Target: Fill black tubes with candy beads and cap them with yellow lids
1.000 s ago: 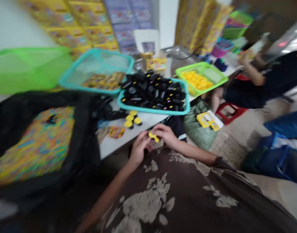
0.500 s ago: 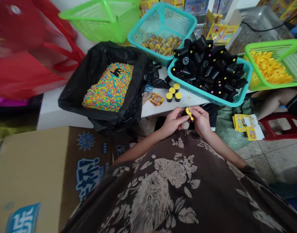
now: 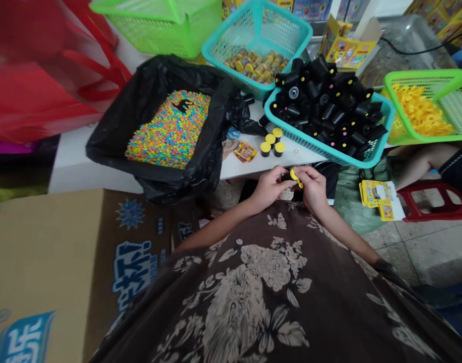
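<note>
Just past the table's near edge, my left hand (image 3: pixel 269 185) has its fingers closed round a small black container whose body is mostly hidden. A round yellow cap (image 3: pixel 293 174) shows at that container's end. My right hand (image 3: pixel 314 188) meets it from the other side, thumb and fingers pinching a small yellow plastic piece (image 3: pixel 300 184) against the cap. Whether that piece is joined to the cap, I cannot tell. On the table beyond stand several black containers with yellow lids (image 3: pixel 271 141), close to a few printed yellow packets (image 3: pixel 245 152).
A black plastic bag (image 3: pixel 117 143) holds multicoloured candy beads (image 3: pixel 174 131). Behind are a blue basket of black tubes (image 3: pixel 329 108), another blue basket (image 3: pixel 231 35), and a green basket of yellow pieces (image 3: pixel 421 108). A cardboard box (image 3: pixel 42 242) stands left; another person's leg (image 3: pixel 423 161) shows right.
The yellow cap has turned to show more of its round face, and the small yellow piece has shifted slightly between my fingers. Both hands stay in nearly the same place; the view has tilted a little.
</note>
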Demonstrator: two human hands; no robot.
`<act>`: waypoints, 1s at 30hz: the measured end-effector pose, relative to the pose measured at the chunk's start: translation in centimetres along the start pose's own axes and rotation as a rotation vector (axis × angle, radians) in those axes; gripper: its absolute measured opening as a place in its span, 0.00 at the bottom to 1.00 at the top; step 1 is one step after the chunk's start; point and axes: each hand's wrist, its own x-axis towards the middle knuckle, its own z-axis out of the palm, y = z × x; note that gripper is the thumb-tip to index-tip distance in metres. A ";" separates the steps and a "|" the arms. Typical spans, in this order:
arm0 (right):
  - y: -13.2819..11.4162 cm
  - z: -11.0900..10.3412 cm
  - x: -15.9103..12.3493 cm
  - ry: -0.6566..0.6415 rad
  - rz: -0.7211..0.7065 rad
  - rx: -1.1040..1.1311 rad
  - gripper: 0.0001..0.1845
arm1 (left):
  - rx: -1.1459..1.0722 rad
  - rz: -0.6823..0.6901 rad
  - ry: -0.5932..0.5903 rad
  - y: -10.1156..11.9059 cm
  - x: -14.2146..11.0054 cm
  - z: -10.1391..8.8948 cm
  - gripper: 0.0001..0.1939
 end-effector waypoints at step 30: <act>-0.7 1.0 -0.3 0.004 0.180 0.162 0.19 | -0.182 -0.236 -0.028 0.9 -0.9 0.6 0.19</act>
